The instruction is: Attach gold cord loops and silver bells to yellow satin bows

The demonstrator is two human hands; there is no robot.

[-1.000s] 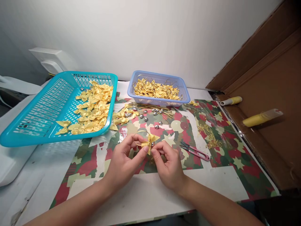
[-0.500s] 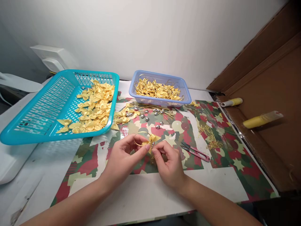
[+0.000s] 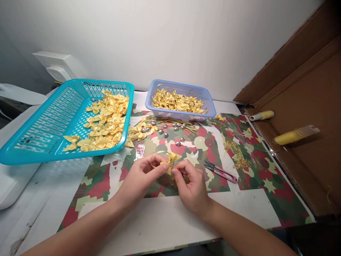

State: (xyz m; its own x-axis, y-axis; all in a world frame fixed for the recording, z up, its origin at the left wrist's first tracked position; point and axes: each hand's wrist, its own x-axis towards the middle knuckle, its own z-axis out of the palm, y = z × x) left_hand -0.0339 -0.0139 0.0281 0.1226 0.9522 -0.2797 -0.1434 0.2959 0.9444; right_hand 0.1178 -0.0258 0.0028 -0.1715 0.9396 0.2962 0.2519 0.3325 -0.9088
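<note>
Between thumb and fingers, my left hand (image 3: 142, 174) pinches a yellow ribbon bow (image 3: 173, 156) that has a small silver bell (image 3: 172, 164) at its middle. A loop of gold wire (image 3: 157, 153) curves out from the bow over my left fingers. My right hand (image 3: 190, 181) is closed in a pinch at the bow's lower right side, close to the bell; what lies between those fingertips is too small to make out. Beyond my hands, several loose silver bells (image 3: 178, 143) and a bundle of straight gold wires (image 3: 173, 122) lie on the patterned sheet.
A teal basket (image 3: 130, 117) of yellow bows stands left. Against the wall, a blue-purple basket (image 3: 210, 106) holds bows with wire loops. Pink thread snips (image 3: 223, 173) lie right of my hands, near gold wire scraps (image 3: 241, 161). A cardboard panel (image 3: 306, 103) borders the right side.
My hands keep their hold at nearly the same spot. The bow and wire loop have turned slightly, and the view has shifted a little.
</note>
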